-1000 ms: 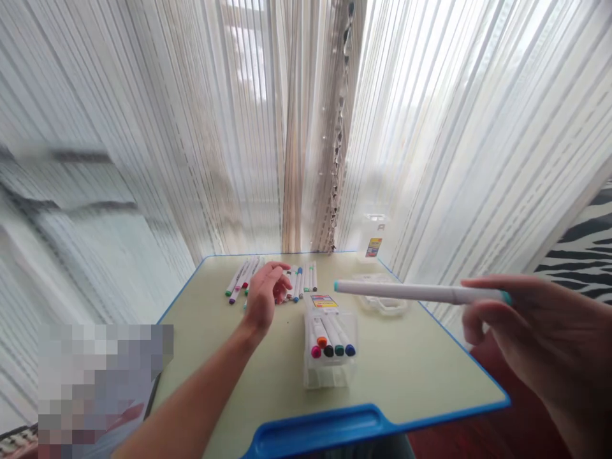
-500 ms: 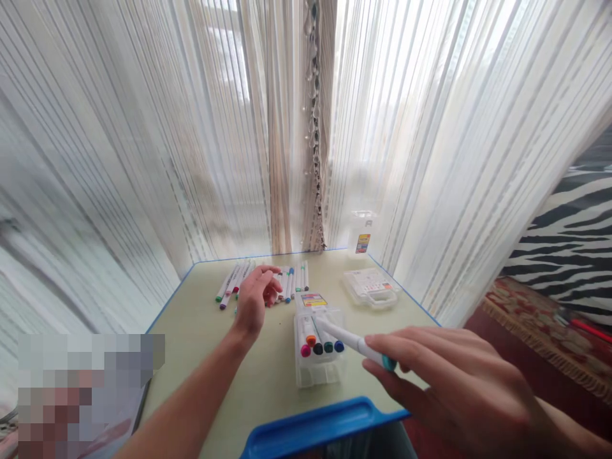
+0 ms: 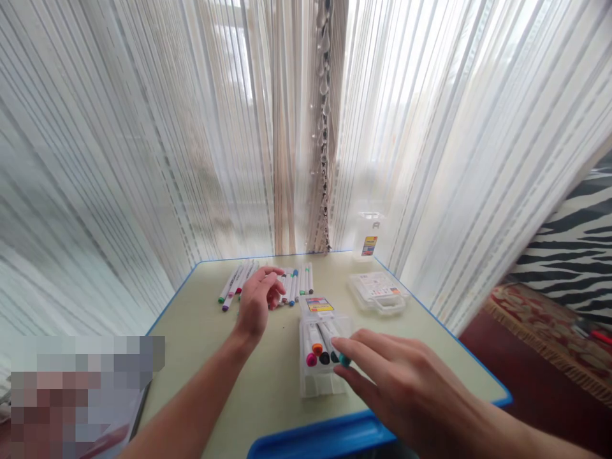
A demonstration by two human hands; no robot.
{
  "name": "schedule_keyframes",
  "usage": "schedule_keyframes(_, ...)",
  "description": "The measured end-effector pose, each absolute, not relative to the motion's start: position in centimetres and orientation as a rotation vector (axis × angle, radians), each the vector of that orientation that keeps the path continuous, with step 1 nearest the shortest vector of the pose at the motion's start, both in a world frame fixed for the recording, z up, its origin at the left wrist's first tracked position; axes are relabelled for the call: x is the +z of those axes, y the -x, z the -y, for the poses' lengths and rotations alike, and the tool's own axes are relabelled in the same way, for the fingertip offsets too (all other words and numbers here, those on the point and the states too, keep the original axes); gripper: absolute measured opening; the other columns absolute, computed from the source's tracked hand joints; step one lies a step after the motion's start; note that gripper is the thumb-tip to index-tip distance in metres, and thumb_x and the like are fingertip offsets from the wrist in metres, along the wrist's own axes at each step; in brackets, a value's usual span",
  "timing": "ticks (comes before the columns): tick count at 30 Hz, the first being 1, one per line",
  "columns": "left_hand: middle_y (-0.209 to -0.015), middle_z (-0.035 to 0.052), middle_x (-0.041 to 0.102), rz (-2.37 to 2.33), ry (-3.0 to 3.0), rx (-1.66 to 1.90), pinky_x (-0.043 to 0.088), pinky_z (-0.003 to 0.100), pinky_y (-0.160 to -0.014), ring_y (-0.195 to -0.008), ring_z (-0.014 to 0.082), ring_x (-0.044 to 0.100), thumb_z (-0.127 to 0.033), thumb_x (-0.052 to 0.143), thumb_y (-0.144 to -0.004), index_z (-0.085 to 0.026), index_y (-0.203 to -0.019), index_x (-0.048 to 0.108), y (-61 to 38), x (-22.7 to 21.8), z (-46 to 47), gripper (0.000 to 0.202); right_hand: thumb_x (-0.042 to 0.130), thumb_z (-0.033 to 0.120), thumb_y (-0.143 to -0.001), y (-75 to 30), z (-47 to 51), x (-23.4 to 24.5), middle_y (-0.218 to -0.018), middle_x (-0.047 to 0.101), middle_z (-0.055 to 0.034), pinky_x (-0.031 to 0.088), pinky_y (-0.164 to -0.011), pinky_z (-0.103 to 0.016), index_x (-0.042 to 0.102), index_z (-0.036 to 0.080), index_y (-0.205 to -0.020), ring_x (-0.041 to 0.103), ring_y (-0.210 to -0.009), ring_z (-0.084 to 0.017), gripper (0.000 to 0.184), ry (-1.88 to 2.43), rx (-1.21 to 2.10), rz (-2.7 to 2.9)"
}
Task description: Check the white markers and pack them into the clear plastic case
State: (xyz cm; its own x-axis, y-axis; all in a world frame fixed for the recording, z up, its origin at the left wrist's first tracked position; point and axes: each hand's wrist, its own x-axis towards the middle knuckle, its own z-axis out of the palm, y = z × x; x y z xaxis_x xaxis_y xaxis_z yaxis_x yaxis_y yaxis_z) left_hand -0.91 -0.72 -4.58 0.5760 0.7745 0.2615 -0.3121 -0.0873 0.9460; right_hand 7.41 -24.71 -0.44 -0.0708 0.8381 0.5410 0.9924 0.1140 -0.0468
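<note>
A clear plastic marker case [image 3: 319, 381] lies on the pale green table [image 3: 224, 357], holding several white markers with coloured caps. My right hand [image 3: 406, 389] is at the case's right side, fingertips pinching the teal cap of a white marker [image 3: 340, 354] that lies in the case. Farther back, my left hand [image 3: 255, 299] rests with curled fingers over a row of loose markers [image 3: 300, 282], touching them; I cannot make out whether it grips one.
The clear case lid [image 3: 379, 292] lies at the right rear, a small clear bottle [image 3: 367, 239] behind it. Sheer curtains surround the table's far sides. A blue tray edge [image 3: 315, 437] runs along the front. Red carpet [image 3: 545, 331] lies to the right.
My right hand brought the teal-capped marker down from the air at the right and laid it in the case. My left hand stayed over the loose markers.
</note>
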Motion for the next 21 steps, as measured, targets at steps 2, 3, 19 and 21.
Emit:
schedule_keyframes(2,-0.060,-0.0018,0.059,-0.440,-1.377,0.950,0.030,0.020,-0.041,-0.042,0.0079,0.043,-0.038,0.062,-0.081,-0.014,-0.091,0.064,0.9,-4.5,0.8,0.027,0.056,0.017,-0.098,-7.4,24.4,-0.6,-0.083,0.069,-0.0048,0.049,-0.057,-0.029,0.063,0.016,-0.113,0.068,-0.066,-0.019,0.017,1.789,-0.460,1.979)
schedule_keyframes(3,-0.060,-0.0018,0.059,-0.444,-1.378,0.949,0.030,0.020,-0.041,-0.043,0.0079,0.043,-0.038,0.062,-0.080,-0.014,-0.091,0.064,0.9,-4.5,0.8,0.026,0.056,0.017,-0.098,-7.4,24.2,-0.7,-0.084,0.069,-0.0050,0.050,-0.057,-0.030,0.063,0.016,-0.113,0.068,-0.067,-0.019,0.017,1.790,-0.461,1.986)
schedule_keyframes(19,-0.060,-0.0013,0.060,-0.446,-1.386,0.933,0.029,0.020,-0.041,-0.041,0.0075,0.044,-0.035,0.061,-0.079,-0.014,-0.089,0.064,1.0,-4.4,0.9,0.023,0.046,0.026,-0.101,-7.6,23.1,-1.6,-0.106,0.073,-0.0152,0.057,-0.049,-0.032,0.062,0.011,-0.124,0.073,-0.069,-0.024,0.032,1.885,-0.556,2.028)
schedule_keyframes(21,-0.060,-0.0013,0.060,-0.443,-1.382,0.940,0.028,0.020,-0.041,-0.041,0.0074,0.043,-0.035,0.061,-0.079,-0.014,-0.088,0.063,1.0,-4.4,0.9,0.023,0.047,0.028,-0.101,-7.6,23.3,-1.5,-0.108,0.074,-0.0154,0.058,-0.050,-0.033,0.060,0.011,-0.128,0.074,-0.071,-0.024,0.035,1.870,-0.551,2.008)
